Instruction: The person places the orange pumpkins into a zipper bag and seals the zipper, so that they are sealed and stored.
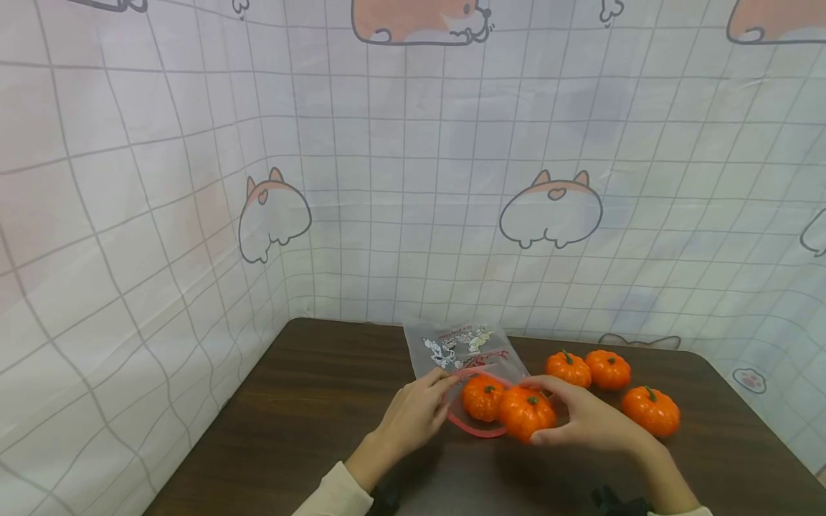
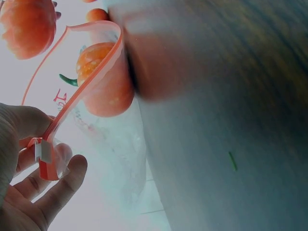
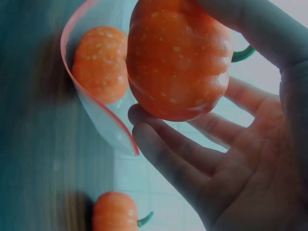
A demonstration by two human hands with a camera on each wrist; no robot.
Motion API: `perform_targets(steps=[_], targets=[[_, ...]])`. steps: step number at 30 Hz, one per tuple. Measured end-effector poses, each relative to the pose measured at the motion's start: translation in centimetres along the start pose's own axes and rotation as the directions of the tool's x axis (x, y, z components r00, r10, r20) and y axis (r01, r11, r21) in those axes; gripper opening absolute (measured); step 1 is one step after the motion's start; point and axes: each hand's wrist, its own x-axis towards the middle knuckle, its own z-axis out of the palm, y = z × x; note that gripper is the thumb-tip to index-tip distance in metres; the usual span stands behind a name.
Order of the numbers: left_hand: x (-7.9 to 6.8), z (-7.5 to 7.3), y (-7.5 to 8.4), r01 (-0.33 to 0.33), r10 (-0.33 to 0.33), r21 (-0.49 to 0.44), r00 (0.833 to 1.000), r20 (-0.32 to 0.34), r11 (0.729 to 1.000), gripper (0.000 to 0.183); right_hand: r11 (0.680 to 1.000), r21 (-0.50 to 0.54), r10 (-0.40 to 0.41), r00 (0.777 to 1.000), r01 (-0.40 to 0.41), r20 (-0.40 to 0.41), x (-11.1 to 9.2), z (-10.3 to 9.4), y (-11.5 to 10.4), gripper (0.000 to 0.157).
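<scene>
A clear zip bag (image 1: pixel 459 347) with a red rim and printed figures lies on the table, its mouth held wide. My left hand (image 1: pixel 416 410) pinches the rim's left end, by a white slider (image 2: pixel 43 150) in the left wrist view. One small orange pumpkin (image 1: pixel 482 398) sits inside the bag's mouth. My right hand (image 1: pixel 584 419) grips a second pumpkin (image 1: pixel 528 413) between thumb and fingers, right at the rim's right side. In the right wrist view this held pumpkin (image 3: pixel 178 60) shows its green stem toward the palm.
Three more pumpkins stand on the table to the right: one (image 1: pixel 568 370) behind the right hand, one (image 1: pixel 608 370) beside it, and one (image 1: pixel 650 411) nearer. The dark wooden table (image 1: pixel 290 387) meets a gridded curtain (image 1: pixel 439 215) at the back and left.
</scene>
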Motion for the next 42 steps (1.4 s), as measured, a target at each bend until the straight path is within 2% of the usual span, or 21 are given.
perform_targets(steps=[8, 17, 25, 33, 42], targets=[[-0.1, 0.1, 0.0, 0.007, -0.007, 0.005, 1.0, 0.005, 1.0, 0.038, 1.0, -0.019, -0.01, 1.0, 0.01, 0.015, 0.6, 1.1, 0.2, 0.073], [0.0, 0.0, 0.0, 0.008, -0.008, 0.006, 1.0, 0.001, 1.0, 0.038, 0.997, 0.002, -0.081, 0.996, 0.081, 0.045, 1.3, 2.0, 0.6, 0.072], [0.0, 0.0, 0.0, 0.003, -0.003, 0.009, 1.0, -0.007, 1.0, 0.039, 0.994, -0.085, -0.067, 0.997, 0.07, 0.046, 1.7, 2.5, 0.8, 0.072], [-0.1, 0.2, 0.1, -0.016, 0.016, 0.003, 1.0, -0.018, 1.0, 0.04, 0.986, -0.163, -0.045, 0.999, 0.047, 0.012, 1.9, 3.1, 0.8, 0.074], [0.0, 0.3, 0.3, -0.021, 0.021, 0.01, 1.0, -0.007, 1.0, 0.042, 0.97, -0.234, -0.064, 0.998, 0.06, -0.011, 2.5, 3.8, 1.1, 0.076]])
